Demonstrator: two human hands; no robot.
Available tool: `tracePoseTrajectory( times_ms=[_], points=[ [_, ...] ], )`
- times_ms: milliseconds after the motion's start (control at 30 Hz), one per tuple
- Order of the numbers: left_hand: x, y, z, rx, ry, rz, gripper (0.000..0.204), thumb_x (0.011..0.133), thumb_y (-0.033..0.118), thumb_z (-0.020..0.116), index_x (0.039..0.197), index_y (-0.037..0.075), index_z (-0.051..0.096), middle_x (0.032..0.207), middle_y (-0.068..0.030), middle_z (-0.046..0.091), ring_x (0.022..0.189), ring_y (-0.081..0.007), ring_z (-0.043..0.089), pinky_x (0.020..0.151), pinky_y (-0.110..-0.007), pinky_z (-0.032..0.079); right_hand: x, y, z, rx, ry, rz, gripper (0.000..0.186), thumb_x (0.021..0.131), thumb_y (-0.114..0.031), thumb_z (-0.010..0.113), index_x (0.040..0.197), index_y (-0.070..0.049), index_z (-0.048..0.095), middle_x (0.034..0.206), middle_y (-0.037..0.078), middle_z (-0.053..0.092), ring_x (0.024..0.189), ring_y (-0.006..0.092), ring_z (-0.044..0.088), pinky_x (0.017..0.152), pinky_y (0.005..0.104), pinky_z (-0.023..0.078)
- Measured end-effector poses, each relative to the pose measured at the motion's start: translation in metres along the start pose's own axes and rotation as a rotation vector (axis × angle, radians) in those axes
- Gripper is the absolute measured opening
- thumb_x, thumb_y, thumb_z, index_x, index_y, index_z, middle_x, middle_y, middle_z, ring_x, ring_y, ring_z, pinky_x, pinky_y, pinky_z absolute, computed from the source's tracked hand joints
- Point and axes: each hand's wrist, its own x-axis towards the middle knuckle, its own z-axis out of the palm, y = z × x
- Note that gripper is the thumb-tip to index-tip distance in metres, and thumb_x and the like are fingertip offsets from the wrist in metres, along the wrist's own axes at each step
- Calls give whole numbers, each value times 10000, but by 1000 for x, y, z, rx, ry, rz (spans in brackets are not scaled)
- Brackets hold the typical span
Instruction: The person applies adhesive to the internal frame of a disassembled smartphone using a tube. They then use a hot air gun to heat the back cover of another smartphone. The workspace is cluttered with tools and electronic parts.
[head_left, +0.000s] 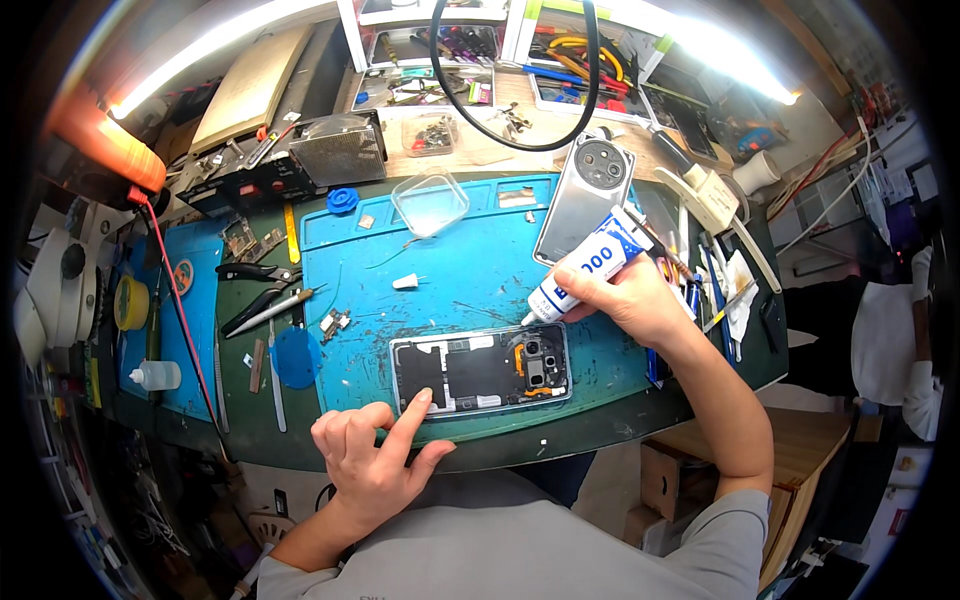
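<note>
An opened smartphone (481, 372) lies lengthwise on a blue repair mat (460, 280), its black inner covers and camera module exposed. In my right hand (632, 292) is a white and blue glue tube (590, 262), tilted so its nozzle meets or hovers just over the phone's far edge, near the camera end; which of the two I cannot tell. My left hand (375, 445) rests at the phone's near left edge, index finger stretched onto the black inner cover, thumb apart, holding nothing. Behind the tube leans or lies a silver back cover (587, 195) with a round camera ring.
A clear plastic box (430, 204), a small white piece (408, 282) and a blue disc (297, 357) sit on or beside the mat. Pliers (255, 295) and tweezers lie left. Tools and a white tissue (740, 300) crowd the right. A black cable loop (515, 145) hangs over the back.
</note>
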Motion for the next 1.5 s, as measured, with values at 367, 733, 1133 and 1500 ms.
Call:
tracePoseTrajectory(
  times_ms=[367, 733, 1133, 1500],
  points=[
    [0, 0, 1, -5, 8, -1, 505, 906, 551, 664, 1170, 131, 759, 944, -35, 432, 899, -236, 407, 850, -400, 308, -3, 1, -4, 4, 26, -3, 355, 891, -230, 806, 1097, 22, 663, 991, 120, 734, 875, 204, 738, 685, 317, 627],
    [0, 0, 1, -7, 10, 4, 502, 897, 537, 680, 1169, 123, 758, 941, -38, 431, 899, -238, 402, 848, -395, 307, -5, 4, -9, -7, 35, -22, 354, 897, -249, 800, 1084, 24, 673, 984, 118, 735, 868, 198, 738, 675, 307, 620],
    [0, 1, 1, -4, 23, -3, 503, 897, 551, 674, 1155, 129, 767, 940, -27, 431, 895, -227, 407, 846, -392, 309, -8, 2, -12, -25, 50, -46, 295, 924, -202, 768, 1078, 33, 677, 964, 118, 740, 864, 217, 753, 671, 310, 643],
    [1, 1, 1, -11, 24, -17, 497, 903, 567, 668, 1157, 153, 772, 936, -2, 435, 893, -204, 414, 842, -397, 306, -10, 3, -16, -36, 59, 0, 356, 905, -249, 789, 1109, 15, 665, 986, 113, 738, 871, 201, 742, 682, 300, 619]
  ],
)
